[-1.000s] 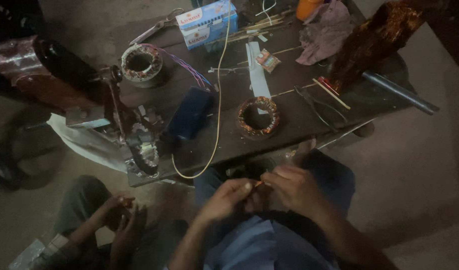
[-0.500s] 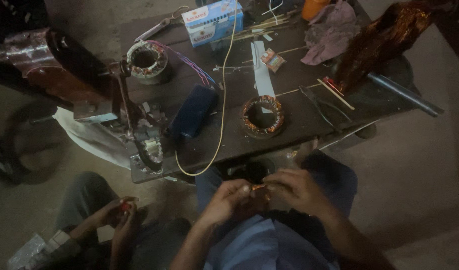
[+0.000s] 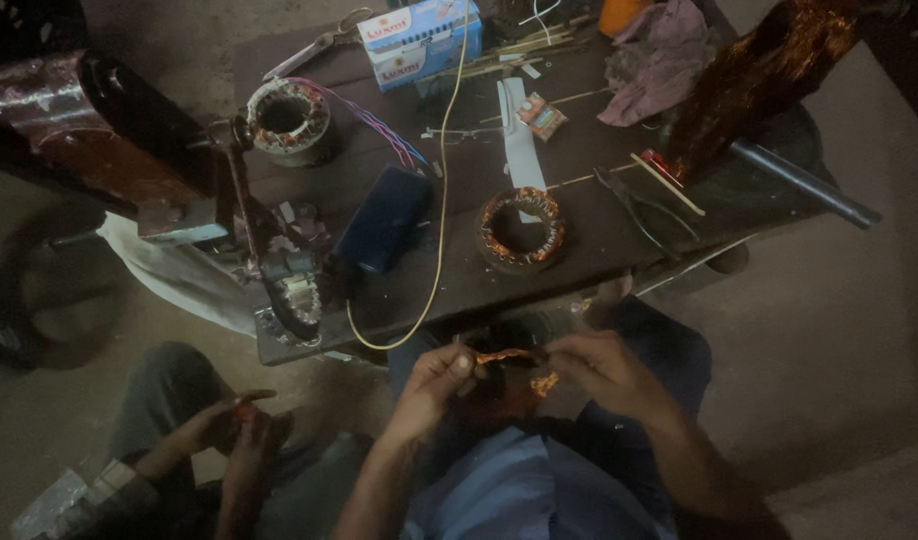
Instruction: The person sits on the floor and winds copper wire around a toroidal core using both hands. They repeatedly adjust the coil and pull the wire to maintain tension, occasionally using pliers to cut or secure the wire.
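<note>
Your left hand (image 3: 434, 378) and your right hand (image 3: 601, 362) are close together over your lap, just below the edge of the dark wooden counter (image 3: 599, 235). Both hands pinch a thin bundle of shiny copper wire (image 3: 506, 355) that runs between them. Your left fingers nip one end and your right fingers nip the other end. A small clump of the same copper wire hangs just under it.

On the counter, right above your hands, lies a round metal ring wound with copper wire (image 3: 520, 228). A long yellow cord (image 3: 441, 210) runs down the counter and loops near its front edge. Beside the cord sits a dark blue box (image 3: 384, 218). Farther back there is a second round ring with coloured wires (image 3: 289, 119) and a blue and white cardboard box (image 3: 419, 36).

To your left, another person's hands (image 3: 234, 425) are held together low down, with something small and reddish between them.
</note>
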`<state>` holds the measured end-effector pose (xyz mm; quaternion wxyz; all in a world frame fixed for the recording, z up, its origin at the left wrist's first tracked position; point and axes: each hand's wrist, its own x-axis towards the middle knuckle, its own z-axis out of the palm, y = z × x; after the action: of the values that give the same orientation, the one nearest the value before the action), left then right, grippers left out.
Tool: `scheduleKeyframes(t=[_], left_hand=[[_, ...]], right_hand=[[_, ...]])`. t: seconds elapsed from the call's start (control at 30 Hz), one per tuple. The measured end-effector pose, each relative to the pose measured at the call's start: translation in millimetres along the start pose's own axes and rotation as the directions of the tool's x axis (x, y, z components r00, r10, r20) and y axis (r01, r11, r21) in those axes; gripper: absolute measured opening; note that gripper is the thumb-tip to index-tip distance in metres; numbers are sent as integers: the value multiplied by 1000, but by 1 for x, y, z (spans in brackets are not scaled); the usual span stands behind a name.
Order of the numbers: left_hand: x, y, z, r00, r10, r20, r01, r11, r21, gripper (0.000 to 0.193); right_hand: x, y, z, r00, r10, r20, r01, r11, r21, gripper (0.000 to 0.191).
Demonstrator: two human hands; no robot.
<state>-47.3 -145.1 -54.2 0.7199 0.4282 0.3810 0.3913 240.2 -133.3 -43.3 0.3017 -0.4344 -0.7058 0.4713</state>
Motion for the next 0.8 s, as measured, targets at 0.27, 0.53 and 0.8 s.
scheduleKeyframes(t=[0.27,0.53,0.8], left_hand=[[0,-1,5,999,-35,-23,36,999,20,38],[1,2,4,988,-146,50,136,976,169,40],[0,18,22,997,-46,64,17,918,396,44]], right_hand=[[5,-11,6,967,-143,-213,91,967,-237,18],[5,-14,3,989,-98,-114,65,963,-261,20],[9,-29,10,987,-153,-53,124,926,-356,22]])
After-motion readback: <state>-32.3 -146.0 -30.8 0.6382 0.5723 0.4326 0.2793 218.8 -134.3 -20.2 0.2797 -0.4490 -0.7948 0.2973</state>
